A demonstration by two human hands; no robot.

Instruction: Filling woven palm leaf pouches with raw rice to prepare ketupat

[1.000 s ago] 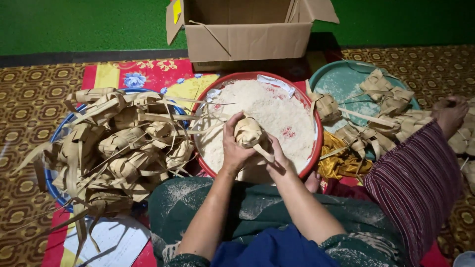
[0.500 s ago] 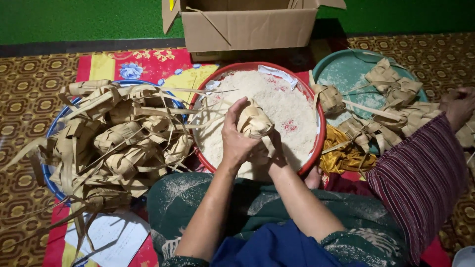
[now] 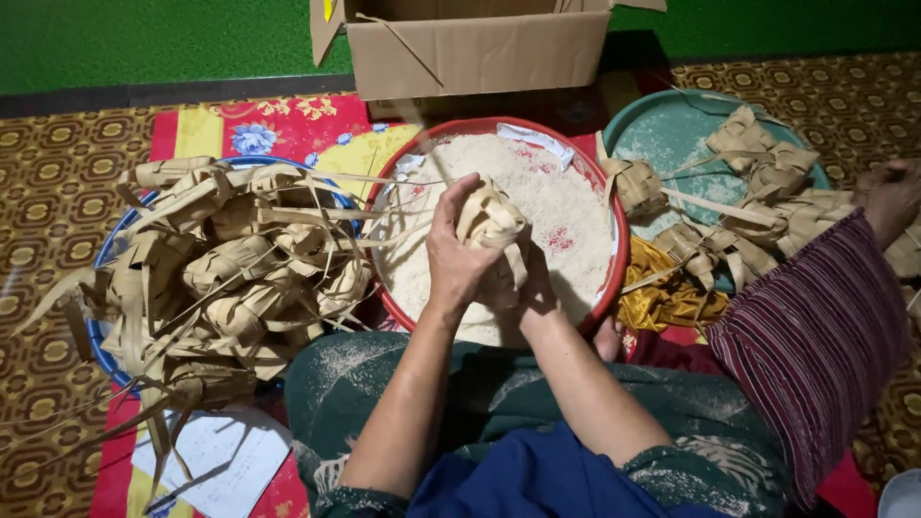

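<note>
While the woven leaf pouch (image 3: 491,223) has lifted a touch higher over the red basin of rice (image 3: 566,192), the left hand (image 3: 459,251) stays clamped on it. Right hand (image 3: 533,284) cups beneath, so filling continues; empty pouches (image 3: 230,259) wait left.

An open brown cardboard box (image 3: 477,46) stands at the top, behind the red basin (image 3: 614,206); a yellow label (image 3: 328,10) marks its flap.
</note>
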